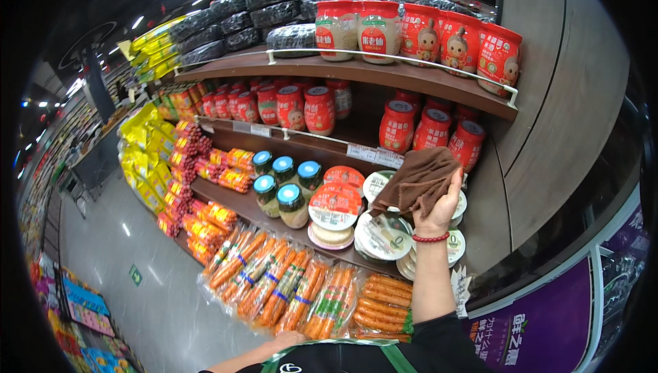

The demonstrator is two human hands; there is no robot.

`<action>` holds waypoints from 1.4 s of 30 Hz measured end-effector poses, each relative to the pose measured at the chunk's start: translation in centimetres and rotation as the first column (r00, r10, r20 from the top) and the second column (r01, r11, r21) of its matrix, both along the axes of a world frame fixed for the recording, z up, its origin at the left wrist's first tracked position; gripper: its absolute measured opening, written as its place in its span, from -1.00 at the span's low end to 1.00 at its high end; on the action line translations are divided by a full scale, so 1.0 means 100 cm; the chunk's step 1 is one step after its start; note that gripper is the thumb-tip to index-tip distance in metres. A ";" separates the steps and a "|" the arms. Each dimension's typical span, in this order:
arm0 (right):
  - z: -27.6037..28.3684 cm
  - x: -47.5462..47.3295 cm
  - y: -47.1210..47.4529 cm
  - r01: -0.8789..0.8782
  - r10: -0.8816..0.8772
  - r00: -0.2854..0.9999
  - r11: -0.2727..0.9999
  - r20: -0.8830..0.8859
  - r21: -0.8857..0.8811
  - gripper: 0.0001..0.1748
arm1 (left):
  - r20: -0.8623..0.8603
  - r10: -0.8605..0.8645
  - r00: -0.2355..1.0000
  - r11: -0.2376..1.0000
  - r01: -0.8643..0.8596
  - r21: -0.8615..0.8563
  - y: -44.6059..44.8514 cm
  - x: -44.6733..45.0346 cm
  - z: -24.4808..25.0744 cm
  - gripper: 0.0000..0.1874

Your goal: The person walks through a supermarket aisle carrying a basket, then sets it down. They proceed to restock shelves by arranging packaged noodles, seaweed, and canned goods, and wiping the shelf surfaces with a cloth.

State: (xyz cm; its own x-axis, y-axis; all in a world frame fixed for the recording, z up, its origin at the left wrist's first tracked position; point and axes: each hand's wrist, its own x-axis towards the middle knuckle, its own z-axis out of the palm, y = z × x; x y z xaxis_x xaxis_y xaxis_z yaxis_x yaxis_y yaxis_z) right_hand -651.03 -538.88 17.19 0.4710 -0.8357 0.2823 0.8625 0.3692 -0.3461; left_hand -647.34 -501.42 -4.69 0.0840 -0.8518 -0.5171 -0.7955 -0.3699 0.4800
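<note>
My right hand [439, 208], with a red bead bracelet at the wrist, holds a folded brown cloth [419, 178] up against the lower shelf at the right, below the red-lidded jars [397, 126]. White-lidded round tubs [384, 234] lie under and around the cloth. Near the bottom edge, my left hand [288, 339] is beside packs of long orange sausages [298, 296]; its fingers are mostly hidden. Left of the tubs stand glass jars with blue lids [291, 196] and stacked tubs with red lids [335, 203].
An upper shelf [370, 67] with a white rail carries red-labelled jars and black wrapped rounds [293, 36]. Yellow bags [149, 157] and small red sausage packs [180, 172] stand at the left. A grey panel [545, 131] and a purple display panel [540, 316] bound the right side.
</note>
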 end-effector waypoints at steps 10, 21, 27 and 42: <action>0.022 0.071 -0.090 0.378 -0.521 0.787 0.830 -0.330 -0.410 -0.43 | -0.088 0.006 0.996 0.337 -0.085 -0.938 -0.270 0.181 0.158 -0.71; 0.042 0.148 -0.176 -0.278 -0.915 0.123 0.341 -0.385 -0.898 -0.25 | -0.135 0.218 0.967 0.330 -0.203 -0.922 -0.466 0.239 0.182 0.14; 0.055 0.172 -0.186 -0.759 -0.995 0.028 0.043 -0.099 -0.650 -0.21 | -0.371 0.188 0.909 0.283 -0.412 -0.866 -0.491 0.228 0.167 0.25; 0.070 0.176 -0.178 -0.789 -0.963 -0.145 0.252 -0.229 -0.561 -0.21 | -0.343 0.206 0.916 0.128 -0.373 -0.919 -0.495 0.226 0.156 0.00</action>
State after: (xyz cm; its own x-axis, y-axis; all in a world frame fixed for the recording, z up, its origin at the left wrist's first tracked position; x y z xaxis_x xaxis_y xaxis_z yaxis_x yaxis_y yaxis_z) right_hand -633.46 -556.66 24.24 0.7593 -0.6363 0.1364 -0.6232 -0.7714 -0.1290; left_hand -624.73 -550.94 10.93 0.4696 -0.5936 0.6535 -0.6608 0.2547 0.7061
